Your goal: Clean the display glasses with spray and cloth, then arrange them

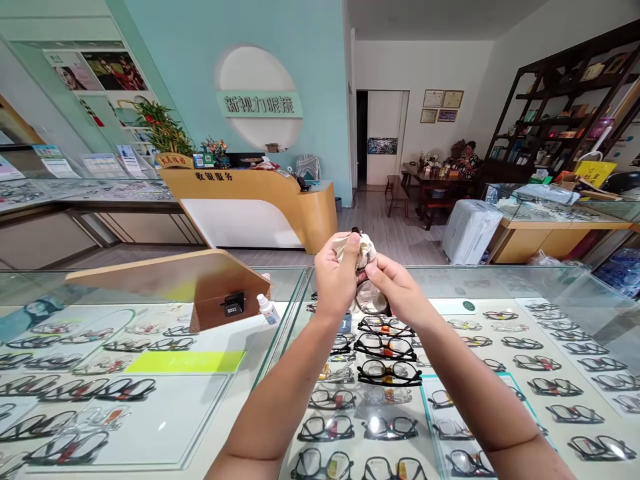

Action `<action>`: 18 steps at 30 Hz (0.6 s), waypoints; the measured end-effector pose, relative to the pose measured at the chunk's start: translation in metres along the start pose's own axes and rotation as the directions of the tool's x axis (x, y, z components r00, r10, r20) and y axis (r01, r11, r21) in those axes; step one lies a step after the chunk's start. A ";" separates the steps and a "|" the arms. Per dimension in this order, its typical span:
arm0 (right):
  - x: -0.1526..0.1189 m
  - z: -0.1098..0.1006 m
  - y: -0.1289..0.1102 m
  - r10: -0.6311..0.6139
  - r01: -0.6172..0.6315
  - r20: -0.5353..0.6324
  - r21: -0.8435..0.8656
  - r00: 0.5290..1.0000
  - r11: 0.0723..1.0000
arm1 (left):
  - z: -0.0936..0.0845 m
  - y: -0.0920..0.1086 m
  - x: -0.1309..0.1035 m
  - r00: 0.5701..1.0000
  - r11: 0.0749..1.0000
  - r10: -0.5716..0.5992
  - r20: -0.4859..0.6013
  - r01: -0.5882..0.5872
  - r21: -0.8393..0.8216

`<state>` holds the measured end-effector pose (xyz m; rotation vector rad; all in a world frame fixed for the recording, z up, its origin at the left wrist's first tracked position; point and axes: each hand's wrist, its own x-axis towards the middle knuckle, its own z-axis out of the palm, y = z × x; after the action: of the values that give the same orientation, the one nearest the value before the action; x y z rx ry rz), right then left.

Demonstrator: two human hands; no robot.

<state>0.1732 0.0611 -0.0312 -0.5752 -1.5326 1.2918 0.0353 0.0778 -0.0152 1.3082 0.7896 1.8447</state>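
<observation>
Above the glass display counter (455, 283), both hands are raised close together. My left hand (336, 272) is closed around a cream-coloured cloth (369, 250), its thumb pressing on top. The cloth is wrapped around one part of a pair of eyeglasses (371, 298), whose other lens hangs below the fingers. Fingers of my right hand (395, 285) pinch the frame of the eyeglasses beside the cloth. Which part of the frame lies under the cloth is hidden. Just below the hands, black-framed glasses (389, 373) form a short column.
A small white bottle (267, 310) stands left of the hands, near a tilted wood-backed panel (170, 283). Rows of glasses (327, 428) fill the display. Farther off are a reception desk (315, 213), a wrapped suitcase (470, 230) and a person (469, 159) seated at a table.
</observation>
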 end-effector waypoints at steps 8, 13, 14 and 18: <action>0.000 -0.012 -0.017 0.017 -0.014 -0.121 0.024 0.992 1.000 | -0.025 0.006 0.019 0.996 1.000 -0.013 0.083 0.013 -0.008; -0.004 -0.023 -0.026 -0.063 0.062 -0.159 -0.008 0.985 0.998 | -0.036 0.018 0.027 0.999 0.993 -0.047 -0.021 0.045 -0.106; -0.005 -0.025 -0.027 -0.060 0.062 -0.138 0.011 0.989 0.998 | -0.038 0.021 0.027 0.997 0.988 -0.071 -0.007 0.070 -0.134; -0.008 -0.027 -0.029 -0.053 0.058 -0.111 0.041 0.992 0.997 | -0.040 0.033 0.021 0.998 0.999 -0.020 0.062 0.022 -0.034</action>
<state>0.2072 0.0573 -0.0093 -0.5623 -1.4174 1.2284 -0.0145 0.0748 0.0107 1.3239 0.7327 1.7852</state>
